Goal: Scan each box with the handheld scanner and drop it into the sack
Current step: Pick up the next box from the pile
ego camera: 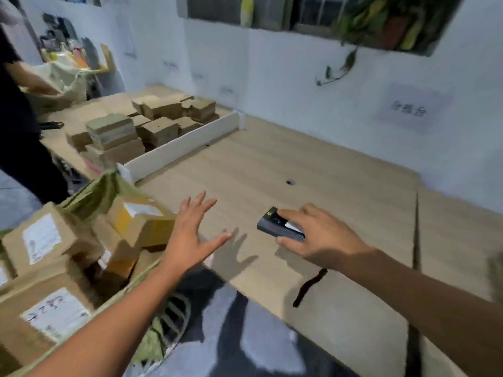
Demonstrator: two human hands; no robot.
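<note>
Black scanner (pixel 281 225) gripped in the right hand (pixel 324 238), forefinger on top, thumb underneath, over a wooden table (pixel 340 186). The left hand (pixel 190 235) is empty, fingers spread wide, beside a green sack (pixel 100 191) full of labelled cardboard boxes (pixel 141 221). More boxes are stacked beyond a white divider (pixel 179 151).

Views held: one. Head camera, wide-angle, worn by the person standing at the edge of the table (pixel 313 164); faces forward and down, toward the white wall (pixel 299 77) at 12 o'clock; close over the tabletop; left hand (pixel 190 232) at 7 o'clock, right hand (pixel 324 238) with scanner (pixel 272 225) at 5 o'clock; sack (pixel 100 191) at 8 o'clock; frame edges bowed, motion-blurred.
</note>
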